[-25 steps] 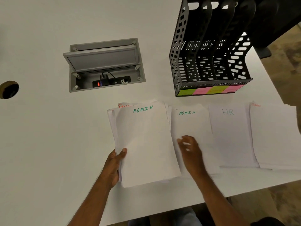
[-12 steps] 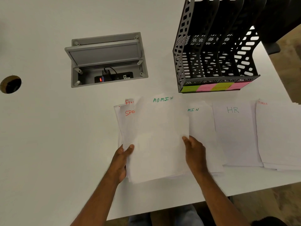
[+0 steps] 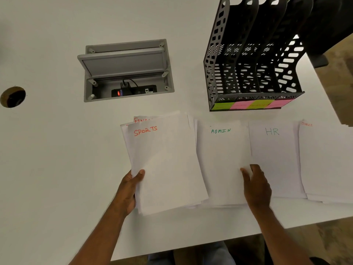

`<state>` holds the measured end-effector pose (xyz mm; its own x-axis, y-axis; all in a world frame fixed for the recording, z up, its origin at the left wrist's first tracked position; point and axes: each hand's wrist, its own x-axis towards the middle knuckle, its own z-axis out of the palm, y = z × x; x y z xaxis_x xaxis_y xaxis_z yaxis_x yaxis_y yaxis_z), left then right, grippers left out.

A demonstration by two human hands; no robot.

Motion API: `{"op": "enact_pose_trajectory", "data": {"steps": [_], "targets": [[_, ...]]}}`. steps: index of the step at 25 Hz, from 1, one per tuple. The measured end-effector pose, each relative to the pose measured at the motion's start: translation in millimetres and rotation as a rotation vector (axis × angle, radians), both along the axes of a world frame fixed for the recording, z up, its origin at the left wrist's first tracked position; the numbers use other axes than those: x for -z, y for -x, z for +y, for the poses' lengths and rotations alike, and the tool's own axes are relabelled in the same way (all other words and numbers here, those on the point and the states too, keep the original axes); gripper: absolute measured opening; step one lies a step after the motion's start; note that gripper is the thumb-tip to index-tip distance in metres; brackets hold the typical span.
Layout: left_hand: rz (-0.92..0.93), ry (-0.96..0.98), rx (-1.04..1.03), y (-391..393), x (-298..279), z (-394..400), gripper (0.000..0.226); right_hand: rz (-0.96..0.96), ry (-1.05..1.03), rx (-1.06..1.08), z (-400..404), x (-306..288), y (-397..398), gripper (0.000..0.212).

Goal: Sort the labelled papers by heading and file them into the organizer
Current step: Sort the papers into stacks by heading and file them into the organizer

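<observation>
The left hand pinches the mixed pile steady; the right hand, fingers spread, flattens the ADMIN pile

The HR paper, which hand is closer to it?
Right. The right hand rests at the HR paper's lower left edge; the left hand grips the SPORTS stack, farther left.

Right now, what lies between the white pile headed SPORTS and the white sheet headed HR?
In the head view, the white pile headed ADMIN in green lies between them; the right hand rests on its lower right part.
</observation>
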<state>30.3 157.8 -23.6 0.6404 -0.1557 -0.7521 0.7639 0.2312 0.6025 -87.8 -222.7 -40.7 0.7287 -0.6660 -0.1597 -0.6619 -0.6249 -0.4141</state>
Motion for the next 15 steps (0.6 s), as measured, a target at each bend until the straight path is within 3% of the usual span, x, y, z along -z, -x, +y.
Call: {"op": "enact_pose_trajectory", "data": {"steps": [2,4,5,7,9,11,15], "targets": [[-0.002,0.010,0.010,0.3,0.9,1.5,0.028,0.036,0.028,0.044,4.2,-0.7,-2.4,0.050],[-0.015,0.019,0.012,1.0,0.7,1.1,0.028,-0.055,0.065,0.067,15.0,-4.8,-8.4,0.060],[-0.016,0.027,0.018,1.7,3.4,-4.3,0.029,-0.145,-0.006,0.086,22.4,-12.5,-13.7,0.053],[-0.011,0.035,0.051,3.1,9.5,-21.0,0.033,-0.315,-0.367,0.168,40.5,-35.7,-27.4,0.031],[0.006,0.055,0.091,5.0,10.8,-45.1,0.033,-0.257,-0.650,0.219,53.4,-48.4,-36.1,0.040],[0.025,0.051,0.134,7.8,10.5,-74.0,0.026,-0.151,-0.694,0.178,53.1,-49.1,-32.8,0.049],[0.031,0.060,0.174,10.8,3.1,-126.0,0.021,-0.222,-0.680,0.287,21.7,-49.8,-19.3,0.019]]}}
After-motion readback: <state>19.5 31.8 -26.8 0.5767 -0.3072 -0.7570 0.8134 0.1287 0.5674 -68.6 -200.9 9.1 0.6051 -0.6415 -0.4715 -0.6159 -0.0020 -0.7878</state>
